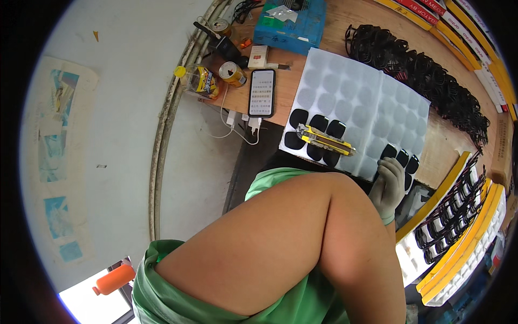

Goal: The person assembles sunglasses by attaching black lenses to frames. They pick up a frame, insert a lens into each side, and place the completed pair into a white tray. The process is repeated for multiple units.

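Bent bare arm (248, 237): nearest the camera, emerging from a green sleeve (154, 281) and covering much of the lower middle.
Left hand: lying outside the view — how far open it is, and whether it is holding anything, cannot be told.
Right hand (389, 182): wearing a pale grey glove; fingers bending and lying close together, tips touching or just beside the black pads (388, 152); whether they are gripping one cannot be told.
Black pads: sitting in two groups along the near edge of a white sheet (364, 100) — six showing at left, several at right, some partly behind the glove.
White sheet: lying aslant, carrying rows of grey rounded shapes, a seam running between its two halves.
Utility knife (326, 141): yellow, lying across the left group.
Table (285, 93): wooden, bearing the far part of the sheet.
Black looped parts (418, 70): lying in a long heap beyond the sheet.
Phone (262, 93): lying face up left of the sheet, screen glowing.
Drink can (232, 74): golden, standing near the phone.
Bottle (198, 81): clear, yellow-capped, tilting beside the can.
Blue box (290, 27): resting at the far side.
Yellow-edged trays (458, 243): standing at right, black parts lying in rows among them.
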The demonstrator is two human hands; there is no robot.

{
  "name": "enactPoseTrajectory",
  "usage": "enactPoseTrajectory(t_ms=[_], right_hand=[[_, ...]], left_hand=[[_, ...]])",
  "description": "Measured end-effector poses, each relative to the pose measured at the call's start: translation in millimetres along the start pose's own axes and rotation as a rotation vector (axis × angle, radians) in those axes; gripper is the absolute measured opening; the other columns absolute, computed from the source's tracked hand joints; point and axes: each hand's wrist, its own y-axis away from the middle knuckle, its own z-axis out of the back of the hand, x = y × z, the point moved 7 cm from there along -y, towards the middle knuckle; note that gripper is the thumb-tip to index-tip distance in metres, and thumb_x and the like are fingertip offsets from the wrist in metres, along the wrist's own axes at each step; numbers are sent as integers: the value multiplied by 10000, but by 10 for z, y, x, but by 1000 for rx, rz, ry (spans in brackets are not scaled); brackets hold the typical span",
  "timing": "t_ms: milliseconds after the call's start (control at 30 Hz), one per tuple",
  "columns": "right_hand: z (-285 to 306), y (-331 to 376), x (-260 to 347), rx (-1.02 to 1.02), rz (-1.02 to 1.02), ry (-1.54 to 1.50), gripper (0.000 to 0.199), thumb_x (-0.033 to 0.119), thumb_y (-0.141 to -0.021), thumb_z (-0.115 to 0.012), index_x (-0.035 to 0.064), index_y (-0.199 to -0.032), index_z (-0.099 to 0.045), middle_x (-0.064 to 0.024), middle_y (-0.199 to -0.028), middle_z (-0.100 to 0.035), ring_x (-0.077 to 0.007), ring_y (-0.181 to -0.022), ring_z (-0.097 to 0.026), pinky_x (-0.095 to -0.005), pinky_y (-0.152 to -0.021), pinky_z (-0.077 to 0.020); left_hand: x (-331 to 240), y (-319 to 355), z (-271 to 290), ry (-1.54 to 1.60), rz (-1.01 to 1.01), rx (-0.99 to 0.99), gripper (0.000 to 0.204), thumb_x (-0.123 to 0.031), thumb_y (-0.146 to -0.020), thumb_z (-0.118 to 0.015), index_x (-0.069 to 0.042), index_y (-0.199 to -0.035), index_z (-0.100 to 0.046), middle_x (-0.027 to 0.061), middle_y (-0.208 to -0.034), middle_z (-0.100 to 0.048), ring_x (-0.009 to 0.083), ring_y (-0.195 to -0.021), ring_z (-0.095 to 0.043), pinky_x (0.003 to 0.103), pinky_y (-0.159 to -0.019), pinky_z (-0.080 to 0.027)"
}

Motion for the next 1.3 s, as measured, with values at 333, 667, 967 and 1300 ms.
enactPoseTrajectory(t_ms=[333, 667, 967, 1300], right_hand=[[237, -33, -122, -83, -50, -12, 224, -108, -819, -508, -20, -981, -636, -193, -1032, -697, -380, -1026, -666, -446, -945, -527], [1159, -965, -732, 0, 166, 296, 281, -128, -857, -510, -24, -1059, -676, -177, -1044, -688, -322, -989, -675, -376, -906, -530], [1796, -1532, -266, 33, 266, 522, 287, -130, -878, -533, -28, -1094, -692, -173, -1078, -701, -290, -983, -697, -346, -885, -549], [1164, -1432, -171, 184, 382, 474, 299, -89, -750, -575, 18, -1002, -694, -150, -1010, -699, -356, -986, -658, -438, -890, -530]], left_hand=[[176, 292, 391, -135, 296, 25, 466, -424, -895, -611, 14, -988, -738, 293, -1123, -681, 430, -1037, -650, 460, -842, -532], [1147, 1226, -137, 109, 1001, -330, 815, -448, -917, -673, 100, -1422, -340, 374, -1435, -440, 503, -1359, -440, 500, -1113, -406], [791, 974, 25, 321, 928, -36, 738, -578, -900, -620, 78, -1234, -573, 302, -1246, -636, 440, -1175, -618, 487, -991, -488], [307, 296, 197, -174, 35, -190, 470, -490, -823, -684, -60, -998, -757, 194, -1186, -699, 387, -1219, -596, 594, -983, -437]])
